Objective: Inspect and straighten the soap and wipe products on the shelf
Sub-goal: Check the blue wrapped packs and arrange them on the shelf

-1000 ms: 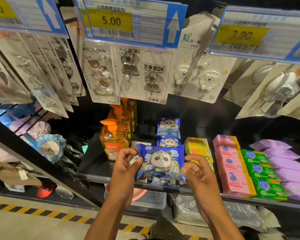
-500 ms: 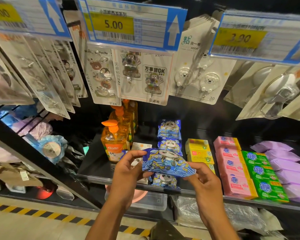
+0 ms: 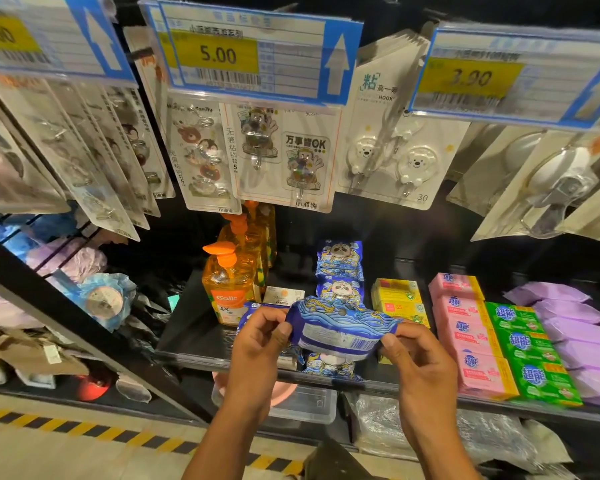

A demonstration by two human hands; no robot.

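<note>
**Wipe pack flipped to its back for a label check**

Head view: the blue panda wipe pack (image 3: 340, 327) is held just above the near edge of the shelf (image 3: 194, 341), in front of the row of matching packs (image 3: 340, 261). 1 s ago its panda face was toward the camera. Now it's tipped over, w/ the white barcode label showing. The left hand (image 3: 257, 337) pinches the left end & the right hand (image 3: 416, 362) the right end, so both grips are clamped on the pack. Pump bottles (image 3: 227, 289) at left, pink soap bars (image 3: 465, 327) & green bars (image 3: 527, 351) at right haven't moved. Judgement: inspection is under way, and the pack has yet to go back in its row, squared up.
</note>
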